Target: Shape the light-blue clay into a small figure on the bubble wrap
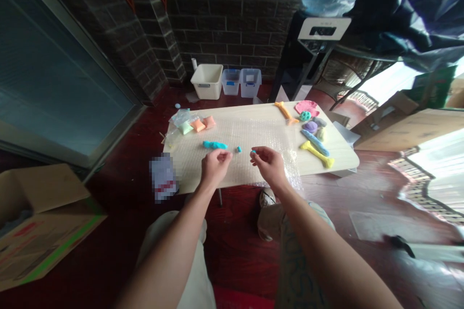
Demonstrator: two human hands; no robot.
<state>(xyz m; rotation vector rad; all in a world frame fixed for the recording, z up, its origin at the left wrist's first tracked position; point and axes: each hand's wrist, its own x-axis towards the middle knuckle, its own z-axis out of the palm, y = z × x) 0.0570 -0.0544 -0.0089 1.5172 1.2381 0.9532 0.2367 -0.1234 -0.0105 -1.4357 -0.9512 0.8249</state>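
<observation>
My right hand (270,165) pinches a small piece of blue modelling clay (253,152) between thumb and fingertips, just above the table. My left hand (216,166) is closed, its thumb and fingertips drawn together; whatever they may hold is hidden. Just beyond the left fingers lies a lumpy blue clay roll (214,145). A short blue clay bit (239,149) rests between the two hands. Both pieces lie on a clear bubble-wrap sheet (250,130) spread over the pale table (250,110).
Packs of green and orange clay (197,125) lie at the table's left. On the right are a yellow bone-shaped piece (317,154), a blue roll (315,142), an orange bone-shaped piece (286,112) and a pink piece (307,107). Plastic bins (207,82) stand by the wall.
</observation>
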